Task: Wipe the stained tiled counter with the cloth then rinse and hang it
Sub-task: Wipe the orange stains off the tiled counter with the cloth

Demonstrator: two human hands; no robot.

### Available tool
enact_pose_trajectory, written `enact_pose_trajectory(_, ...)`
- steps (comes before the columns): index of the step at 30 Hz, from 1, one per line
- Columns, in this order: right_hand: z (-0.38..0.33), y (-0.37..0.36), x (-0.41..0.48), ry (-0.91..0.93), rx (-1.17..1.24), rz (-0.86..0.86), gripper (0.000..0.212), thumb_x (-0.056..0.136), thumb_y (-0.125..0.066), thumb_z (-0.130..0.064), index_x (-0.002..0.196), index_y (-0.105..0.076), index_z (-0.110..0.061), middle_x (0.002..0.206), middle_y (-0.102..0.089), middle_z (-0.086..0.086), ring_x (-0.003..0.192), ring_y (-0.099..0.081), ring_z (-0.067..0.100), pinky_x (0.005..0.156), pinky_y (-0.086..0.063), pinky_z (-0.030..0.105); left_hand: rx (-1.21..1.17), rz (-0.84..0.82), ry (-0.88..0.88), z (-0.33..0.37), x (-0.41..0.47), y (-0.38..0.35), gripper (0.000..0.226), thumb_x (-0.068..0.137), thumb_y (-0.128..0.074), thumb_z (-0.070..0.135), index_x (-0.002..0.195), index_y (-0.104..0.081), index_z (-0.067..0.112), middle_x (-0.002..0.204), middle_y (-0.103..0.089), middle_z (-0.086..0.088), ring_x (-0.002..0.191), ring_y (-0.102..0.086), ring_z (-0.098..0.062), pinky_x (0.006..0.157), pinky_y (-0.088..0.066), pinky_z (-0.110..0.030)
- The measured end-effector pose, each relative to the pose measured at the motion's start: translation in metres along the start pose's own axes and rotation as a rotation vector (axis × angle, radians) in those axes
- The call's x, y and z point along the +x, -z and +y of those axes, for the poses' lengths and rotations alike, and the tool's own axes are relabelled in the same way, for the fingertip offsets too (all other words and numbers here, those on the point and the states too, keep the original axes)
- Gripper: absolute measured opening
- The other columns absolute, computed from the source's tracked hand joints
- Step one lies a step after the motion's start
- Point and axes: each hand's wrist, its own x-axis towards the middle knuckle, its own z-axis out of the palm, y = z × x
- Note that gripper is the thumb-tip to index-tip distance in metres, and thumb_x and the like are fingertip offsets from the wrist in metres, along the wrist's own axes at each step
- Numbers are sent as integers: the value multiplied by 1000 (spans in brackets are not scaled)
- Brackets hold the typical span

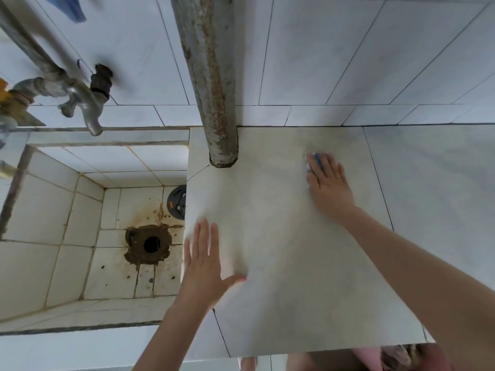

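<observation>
Head: right hand presses cloth, left hand flat.

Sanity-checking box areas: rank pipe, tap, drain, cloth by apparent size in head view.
1. pipe
2. tap
3. drain, rusty ring included
4. cloth: only a blue edge shows beyond the right hand
Pipe's upper part is likely nearer the camera, which inflates it.

view: one, worn on our head, wide-angle | facing: we look forward and steeply down onto the table and the tiled sink to its left | range: close above the table | top of frame: wall tiles
</observation>
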Motion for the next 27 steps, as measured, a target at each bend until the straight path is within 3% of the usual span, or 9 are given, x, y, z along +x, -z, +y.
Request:
enact_pose_trajectory(3, 27, 5, -3, -154, 37, 8, 51, 102, -17, -30, 150, 0, -30, 159, 7, 0, 145, 12, 17, 117, 8, 37, 10, -33, -21, 4, 10, 6, 127, 63, -49, 78, 136, 33, 13, 141, 44, -5, 129, 43, -16, 108, 26, -34)
enact_pose_trajectory(5, 18, -2, -1, -221, 62, 56, 50, 101, -15, -30, 150, -6, -25, 159, 0, 4, 146, 7, 22, 117, 4, 38, -9, -38, -50, 7, 17, 10, 121, 69, -53, 70, 138, 30, 15, 144, 40, -4, 131, 39, -16, 110, 23, -34)
enact_pose_trajectory(8, -29, -20, -11, 11, -18, 124, 53, 94, -21, -27, 145, -31, -13, 146, -39, 16, 138, -30, 36, 111, -23, 47, -7, -18, -44, 16, 32, 14, 116, 72, -52, 69, 139, 25, 13, 148, 33, -5, 134, 34, -18, 112, 19, -39)
enact_pose_trajectory(9, -48, -29, -18, 127, -21, 117, 50, 95, -25, -26, 142, -38, -14, 141, -47, 15, 134, -37, 35, 109, -25, 45, 14, -15, -42, 19, 38, 13, 115, 72, -50, 69, 140, 24, 14, 148, 32, -6, 135, 33, -19, 112, 18, -41)
enact_pose_trajectory(12, -95, -37, -42, 356, 44, 48, 44, 96, -31, -30, 136, -48, -23, 142, -48, 7, 134, -39, 27, 110, -18, 37, 64, -33, -43, 29, 53, 13, 112, 73, -50, 69, 142, 21, 17, 150, 30, -7, 137, 30, -21, 113, 14, -45)
enact_pose_trajectory(15, -80, -33, -25, 432, -39, 39, 43, 96, -31, -31, 135, -50, -25, 140, -50, 5, 132, -43, 26, 109, -24, 39, 64, -76, -26, 35, 61, 14, 114, 73, -53, 67, 141, 25, 17, 147, 34, -7, 135, 34, -23, 112, 15, -48)
enact_pose_trajectory(18, -30, -19, 11, 252, -57, 54, 52, 95, -20, -34, 140, -43, -20, 144, -44, 9, 135, -37, 31, 108, -33, 48, 50, -70, -18, 36, 62, 12, 116, 72, -55, 66, 140, 26, 18, 147, 35, -5, 134, 35, -22, 112, 16, -49)
enact_pose_trajectory(22, 30, 10, 31, -40, 20, 80, 49, 101, -17, -29, 150, -13, -24, 158, -9, 3, 146, 0, 21, 117, -1, 40, 35, -47, -26, 34, 60, 12, 117, 71, -56, 67, 140, 26, 19, 147, 36, -2, 134, 35, -20, 112, 16, -48)
enact_pose_trajectory(27, 8, 0, 46, -224, 53, 149, 50, 101, -13, -26, 150, -7, -19, 159, -3, 9, 146, 5, 28, 116, 6, 39, 20, -54, -5, 38, 60, 15, 119, 70, -59, 64, 139, 26, 16, 147, 34, -3, 134, 34, -20, 112, 16, -48)
